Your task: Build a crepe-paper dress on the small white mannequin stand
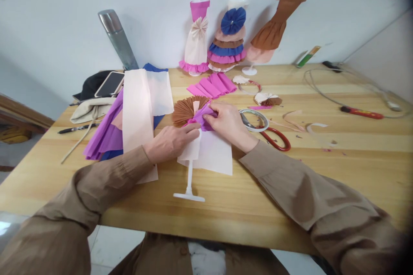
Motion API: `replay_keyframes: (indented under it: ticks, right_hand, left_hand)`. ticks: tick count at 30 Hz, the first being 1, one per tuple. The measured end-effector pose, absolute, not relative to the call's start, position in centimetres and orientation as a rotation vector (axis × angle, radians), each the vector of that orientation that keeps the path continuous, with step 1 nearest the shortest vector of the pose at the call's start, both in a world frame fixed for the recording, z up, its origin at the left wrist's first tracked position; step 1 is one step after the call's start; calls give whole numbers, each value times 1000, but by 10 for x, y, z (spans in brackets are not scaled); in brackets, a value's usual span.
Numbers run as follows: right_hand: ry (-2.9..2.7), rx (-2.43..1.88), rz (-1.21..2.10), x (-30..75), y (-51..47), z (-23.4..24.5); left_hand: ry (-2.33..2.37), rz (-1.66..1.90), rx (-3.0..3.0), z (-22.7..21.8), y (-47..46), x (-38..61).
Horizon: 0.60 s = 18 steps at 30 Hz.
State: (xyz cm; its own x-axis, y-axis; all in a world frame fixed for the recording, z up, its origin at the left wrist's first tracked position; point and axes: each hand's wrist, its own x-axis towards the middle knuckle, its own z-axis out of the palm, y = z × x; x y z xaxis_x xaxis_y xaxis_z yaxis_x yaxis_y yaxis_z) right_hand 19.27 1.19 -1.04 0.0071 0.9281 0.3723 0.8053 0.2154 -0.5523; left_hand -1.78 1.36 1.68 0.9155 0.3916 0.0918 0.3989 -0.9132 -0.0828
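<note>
A small white dress form lies on the table with its base toward me, partly wrapped in pale pink paper. My left hand is closed on the purple crepe paper at the form's waist. From the other side my right hand pinches the same purple crepe paper between thumb and fingers. A pleated brown paper fan spreads just beyond my hands. The upper part of the form is hidden under hands and paper.
Three dressed miniature forms stand along the wall. Red-handled scissors and a tape roll lie right of my hand. Crepe sheets are stacked at left near a phone and a bottle. A red-handled corded tool lies far right.
</note>
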Motion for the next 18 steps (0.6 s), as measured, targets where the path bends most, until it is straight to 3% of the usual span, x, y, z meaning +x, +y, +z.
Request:
replay_keyframes:
  ticks: [7, 18]
  right_hand:
    - [-1781, -1543, 348, 191, 6, 0]
    - [-1705, -1414, 838, 193, 4, 4]
  left_hand:
    - [-580, -174, -2957, 16, 14, -18]
    - [-578, -170, -2913, 14, 12, -18]
